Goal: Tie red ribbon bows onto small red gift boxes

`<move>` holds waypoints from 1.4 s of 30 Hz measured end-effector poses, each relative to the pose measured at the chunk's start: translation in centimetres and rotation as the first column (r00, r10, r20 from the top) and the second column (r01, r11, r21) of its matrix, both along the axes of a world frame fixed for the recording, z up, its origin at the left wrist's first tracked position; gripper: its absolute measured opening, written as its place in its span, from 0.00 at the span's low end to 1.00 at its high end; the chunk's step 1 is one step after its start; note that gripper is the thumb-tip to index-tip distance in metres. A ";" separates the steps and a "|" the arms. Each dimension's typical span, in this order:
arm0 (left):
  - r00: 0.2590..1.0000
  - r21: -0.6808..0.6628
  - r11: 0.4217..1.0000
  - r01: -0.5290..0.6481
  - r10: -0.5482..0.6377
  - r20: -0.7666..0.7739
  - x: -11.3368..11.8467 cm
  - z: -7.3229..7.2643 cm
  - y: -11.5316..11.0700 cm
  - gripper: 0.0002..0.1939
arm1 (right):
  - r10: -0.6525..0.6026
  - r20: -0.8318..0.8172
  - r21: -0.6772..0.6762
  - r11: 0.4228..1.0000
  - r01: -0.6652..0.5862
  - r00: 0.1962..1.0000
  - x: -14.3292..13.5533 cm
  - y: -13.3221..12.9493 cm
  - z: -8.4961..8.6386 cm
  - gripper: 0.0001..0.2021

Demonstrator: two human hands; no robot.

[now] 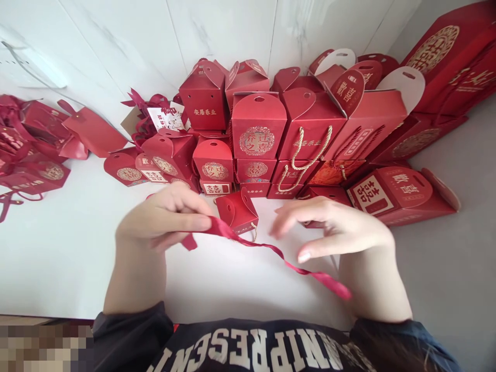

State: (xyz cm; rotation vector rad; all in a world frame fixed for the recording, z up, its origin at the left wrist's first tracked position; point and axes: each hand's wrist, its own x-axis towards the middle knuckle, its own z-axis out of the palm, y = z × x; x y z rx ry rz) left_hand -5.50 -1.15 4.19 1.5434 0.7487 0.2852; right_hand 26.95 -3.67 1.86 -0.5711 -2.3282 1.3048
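Note:
My left hand (pixel 174 214) pinches a dark red ribbon (pixel 258 243) between thumb and fingers. From there the ribbon runs twisting down to the right, its far end loose and blurred. A short tail of it hangs below my left hand. On the right, my right hand (pixel 333 230) has thumb and fingers apart, close above the ribbon, with nothing held. Behind the ribbon, between both hands, a small red gift box (pixel 244 212) with a cord handle lies on the white table (pixel 217 289).
Red gift boxes (pixel 258 124) stand stacked along the marbled wall (pixel 225 31). Bigger red boxes (pixel 403 194) and a large gift bag (pixel 445 57) fill the right corner. At left lie ribboned red boxes (pixel 42 165); a ribbon bundle with a card (pixel 166 120) sits nearer the middle.

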 end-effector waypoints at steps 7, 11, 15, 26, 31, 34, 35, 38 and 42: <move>0.996 -0.230 0.972 -0.050 0.066 0.059 5.1 -0.6 -1.0 0.16 | -0.379 -0.097 0.068 0.920 0.386 0.920 -4.5 -1.2 -1.7 0.13; 0.974 -0.277 0.960 -0.031 0.091 0.206 3.6 -1.3 -0.6 0.21 | -0.359 -0.055 -0.001 0.933 0.360 0.932 -3.8 -0.8 -1.8 0.15; 0.959 -0.246 0.968 -0.040 0.106 0.263 2.5 -1.5 -0.8 0.22 | -0.322 -0.043 -0.067 0.945 0.319 0.946 -3.5 -0.5 -1.6 0.16; 0.999 0.573 0.819 -0.045 0.025 0.043 6.8 -2.8 -1.2 0.25 | -0.269 0.025 -0.199 0.943 0.268 0.963 -4.0 -1.1 -2.4 0.25; 0.969 0.691 0.683 -0.238 0.122 0.212 7.3 -4.0 -1.1 0.12 | -0.268 0.029 -0.181 0.946 0.269 0.963 -4.4 -1.0 -2.1 0.23; 0.930 0.607 0.705 -0.366 0.279 0.237 7.0 -3.6 -1.3 0.11 | -0.241 0.023 -0.196 0.950 0.241 0.970 -4.6 -0.9 -1.9 0.22; 0.913 0.551 0.728 -0.407 0.336 0.231 6.9 -3.4 -1.4 0.12 | -0.225 0.014 -0.205 0.953 0.223 0.974 -4.6 -0.8 -1.9 0.21; 0.840 0.330 0.773 -0.541 0.485 0.243 6.3 -2.8 -1.1 0.14 | -0.176 -0.008 -0.264 0.950 0.167 0.984 -4.4 -0.7 -2.2 0.20; 0.692 0.114 0.697 -0.708 0.651 0.312 5.1 -2.3 0.2 0.14 | -0.054 -0.008 -0.354 0.934 0.047 0.999 -3.9 -0.5 -2.4 0.22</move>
